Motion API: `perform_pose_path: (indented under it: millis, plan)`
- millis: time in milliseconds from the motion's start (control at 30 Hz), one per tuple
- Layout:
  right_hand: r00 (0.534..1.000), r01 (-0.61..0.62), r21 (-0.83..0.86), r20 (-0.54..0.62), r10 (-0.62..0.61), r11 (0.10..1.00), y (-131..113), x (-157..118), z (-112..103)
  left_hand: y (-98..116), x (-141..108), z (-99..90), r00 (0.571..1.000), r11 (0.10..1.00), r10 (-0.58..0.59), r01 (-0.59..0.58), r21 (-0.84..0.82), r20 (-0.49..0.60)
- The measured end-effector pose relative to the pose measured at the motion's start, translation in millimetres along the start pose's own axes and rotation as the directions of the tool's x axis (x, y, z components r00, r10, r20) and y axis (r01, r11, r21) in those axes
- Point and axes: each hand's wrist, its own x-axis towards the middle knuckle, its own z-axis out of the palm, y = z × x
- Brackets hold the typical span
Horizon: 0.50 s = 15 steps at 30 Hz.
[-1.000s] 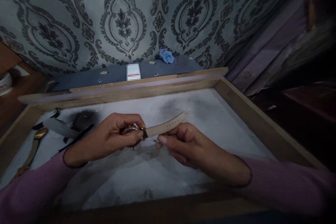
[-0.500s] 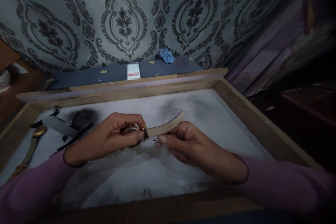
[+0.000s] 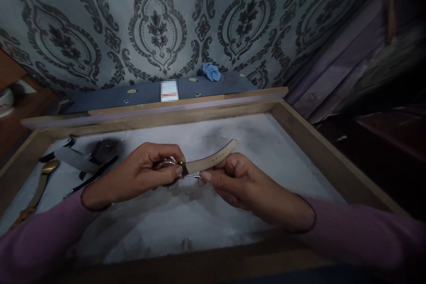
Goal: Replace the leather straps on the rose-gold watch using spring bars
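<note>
My left hand [image 3: 143, 173] is closed round the case of a wristwatch [image 3: 170, 164], with the thumb and forefinger on its rim. From the case a pale, holed leather strap [image 3: 209, 160] curves out to the right. In my right hand [image 3: 238, 182] a thin metal tool [image 3: 196, 176] is pinched between thumb and fingers, its fine tip touching or very close to where strap meets case. The tool's exact kind is hard to make out, and most of it is hidden in the hand. The strap passes just above the right fingers.
A shallow wooden tray [image 3: 193, 111] with a white, stained bottom surrounds the hands. At its left lie a gold-coloured watch [image 3: 49, 167] and several dark and grey straps or pieces [image 3: 75, 159]. Behind the tray are a small white box [image 3: 169, 90] and a crumpled blue cloth [image 3: 211, 72].
The free end of the strap has shifted slightly right. Both hands keep almost the same place and grip.
</note>
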Motion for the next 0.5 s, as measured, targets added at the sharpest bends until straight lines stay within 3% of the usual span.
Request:
perform_pose_path:
  millis: [500]
  plan:
    - [1.0,-0.014,-0.006,0.014,0.014,1.0,1.5,0.9,-2.1,-5.5,2.2,1.7,1.0,0.999,-0.027,0.028,-0.026,0.005]
